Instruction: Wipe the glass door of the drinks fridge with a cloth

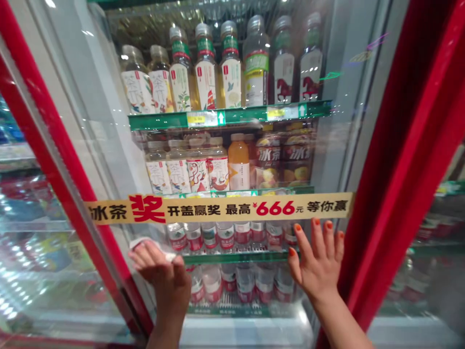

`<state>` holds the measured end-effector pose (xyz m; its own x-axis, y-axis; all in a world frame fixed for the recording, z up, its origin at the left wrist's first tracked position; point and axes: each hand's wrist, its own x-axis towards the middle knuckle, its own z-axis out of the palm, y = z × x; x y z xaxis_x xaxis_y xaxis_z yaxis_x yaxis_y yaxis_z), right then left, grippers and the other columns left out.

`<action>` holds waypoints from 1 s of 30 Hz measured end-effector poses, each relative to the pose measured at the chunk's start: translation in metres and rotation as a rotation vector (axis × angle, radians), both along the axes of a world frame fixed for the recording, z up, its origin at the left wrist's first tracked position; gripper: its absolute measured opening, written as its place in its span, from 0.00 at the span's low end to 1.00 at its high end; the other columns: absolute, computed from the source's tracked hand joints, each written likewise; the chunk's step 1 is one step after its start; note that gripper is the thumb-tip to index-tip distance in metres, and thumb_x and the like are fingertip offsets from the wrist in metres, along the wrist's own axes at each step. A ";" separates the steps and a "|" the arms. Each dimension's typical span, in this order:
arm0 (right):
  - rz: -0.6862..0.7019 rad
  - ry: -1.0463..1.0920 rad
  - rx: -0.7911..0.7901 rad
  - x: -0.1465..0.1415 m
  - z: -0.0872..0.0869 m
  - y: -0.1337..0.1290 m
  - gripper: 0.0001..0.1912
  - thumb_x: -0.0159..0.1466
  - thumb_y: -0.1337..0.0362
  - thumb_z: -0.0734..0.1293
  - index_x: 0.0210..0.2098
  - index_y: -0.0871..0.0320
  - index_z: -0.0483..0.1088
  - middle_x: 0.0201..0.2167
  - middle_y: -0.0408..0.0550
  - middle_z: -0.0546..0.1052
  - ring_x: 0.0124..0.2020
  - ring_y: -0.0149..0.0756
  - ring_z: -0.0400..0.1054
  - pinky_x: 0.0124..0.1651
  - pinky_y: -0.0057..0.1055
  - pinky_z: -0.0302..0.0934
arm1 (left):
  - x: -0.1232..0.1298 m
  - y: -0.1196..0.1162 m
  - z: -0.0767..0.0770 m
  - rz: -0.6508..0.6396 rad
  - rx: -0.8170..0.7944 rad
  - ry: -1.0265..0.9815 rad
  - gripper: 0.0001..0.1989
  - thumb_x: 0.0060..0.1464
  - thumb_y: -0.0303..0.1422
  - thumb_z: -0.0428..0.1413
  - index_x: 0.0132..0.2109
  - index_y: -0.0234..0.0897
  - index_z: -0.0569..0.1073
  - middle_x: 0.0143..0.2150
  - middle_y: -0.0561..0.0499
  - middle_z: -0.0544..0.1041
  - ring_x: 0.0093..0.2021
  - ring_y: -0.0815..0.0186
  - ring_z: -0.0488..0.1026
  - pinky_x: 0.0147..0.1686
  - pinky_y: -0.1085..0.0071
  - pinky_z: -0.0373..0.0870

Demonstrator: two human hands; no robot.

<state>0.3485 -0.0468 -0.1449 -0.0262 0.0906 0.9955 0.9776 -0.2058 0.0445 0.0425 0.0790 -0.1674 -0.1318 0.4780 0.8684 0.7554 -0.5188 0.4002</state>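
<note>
My left hand [163, 274] presses a white cloth [145, 245] against the glass of a cooler door [119, 121], low and left of centre. Its fingers curl over the cloth and hide part of it. My right hand [316, 264] lies flat on the same glass with its fingers spread, just below a yellow promotional banner [218, 209]. Its nails are painted orange, and it holds nothing. Behind the glass, bottled teas [207, 82] and other drinks stand on green-edged shelves.
Red frames [403, 145] edge the door, and neighbouring glass-fronted coolers show at both sides. Bottled water [225, 235] fills the lower shelves. Reflections streak the glass, and a white base [247, 334] runs below the door.
</note>
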 end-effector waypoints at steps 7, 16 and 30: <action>0.011 -0.032 -0.028 0.001 0.003 -0.005 0.44 0.72 0.61 0.65 0.83 0.44 0.46 0.84 0.44 0.46 0.84 0.53 0.42 0.84 0.59 0.41 | 0.085 -0.050 -0.060 -0.196 0.376 0.497 0.37 0.64 0.62 0.52 0.75 0.62 0.66 0.84 0.60 0.53 0.86 0.57 0.34 0.85 0.53 0.27; 0.002 -0.027 -0.005 -0.001 0.003 -0.004 0.46 0.70 0.62 0.65 0.83 0.44 0.45 0.84 0.45 0.46 0.84 0.54 0.43 0.83 0.59 0.44 | 0.060 -0.027 0.019 -0.083 0.197 0.100 0.43 0.73 0.50 0.45 0.84 0.39 0.39 0.86 0.36 0.37 0.85 0.38 0.28 0.78 0.25 0.28; -0.031 -0.051 -0.056 0.000 0.002 -0.005 0.52 0.69 0.42 0.70 0.83 0.47 0.44 0.85 0.52 0.43 0.85 0.62 0.38 0.82 0.69 0.37 | 0.061 -0.029 0.054 -0.088 0.161 0.113 0.42 0.74 0.50 0.44 0.84 0.39 0.38 0.87 0.39 0.36 0.85 0.43 0.23 0.79 0.28 0.23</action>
<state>0.3483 -0.0522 -0.1431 -0.0736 0.1478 0.9863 0.9669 -0.2317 0.1069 0.1032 0.0496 -0.1137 0.0070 0.3369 0.9415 0.7401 -0.6349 0.2217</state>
